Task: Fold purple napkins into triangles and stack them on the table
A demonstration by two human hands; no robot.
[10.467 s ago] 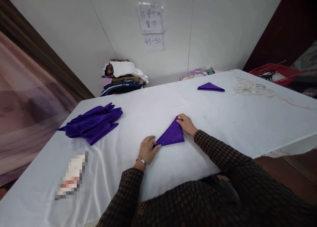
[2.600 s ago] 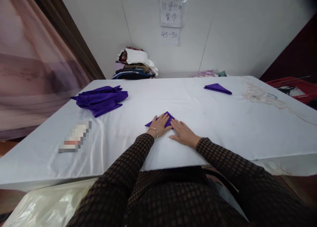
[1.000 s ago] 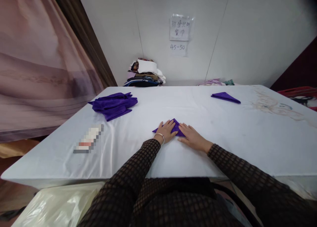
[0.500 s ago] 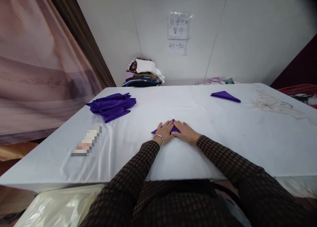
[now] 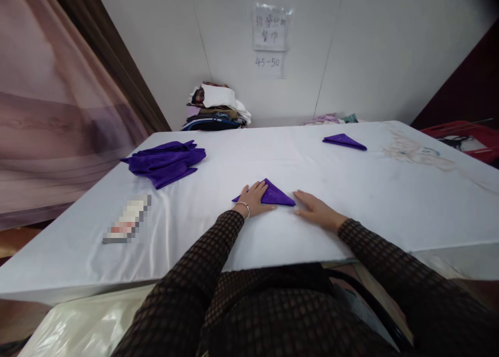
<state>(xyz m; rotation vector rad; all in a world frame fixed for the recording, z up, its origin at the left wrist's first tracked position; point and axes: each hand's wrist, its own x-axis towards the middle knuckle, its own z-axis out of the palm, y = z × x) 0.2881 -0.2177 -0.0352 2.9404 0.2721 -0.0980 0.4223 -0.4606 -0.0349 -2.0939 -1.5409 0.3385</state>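
A purple cloth napkin [image 5: 275, 195], folded into a flat triangle, lies on the white-covered table [image 5: 249, 242] in front of me. My left hand [image 5: 255, 200] rests flat over its left half, fingers stretched out, hiding part of the cloth. Just beyond the napkin's right corner, my right hand [image 5: 315, 210] is open with its fingers apart, holding nothing. Another folded purple napkin [image 5: 344, 142] sits farther back on the right. A loose heap of purple cloths [image 5: 166, 162] lies at the back left.
A blurred-out flat object [image 5: 128, 219] is on the table's left side. Behind the far edge stands a stack of folded clothes [image 5: 216, 107]. Handwritten paper signs [image 5: 270, 37] hang on the wall. A red basket [image 5: 463, 139] stands beyond the right edge.
My right hand has lifted off the napkin and moved right, uncovering its right half. My left hand stays on the cloth. The whole view has shifted slightly.
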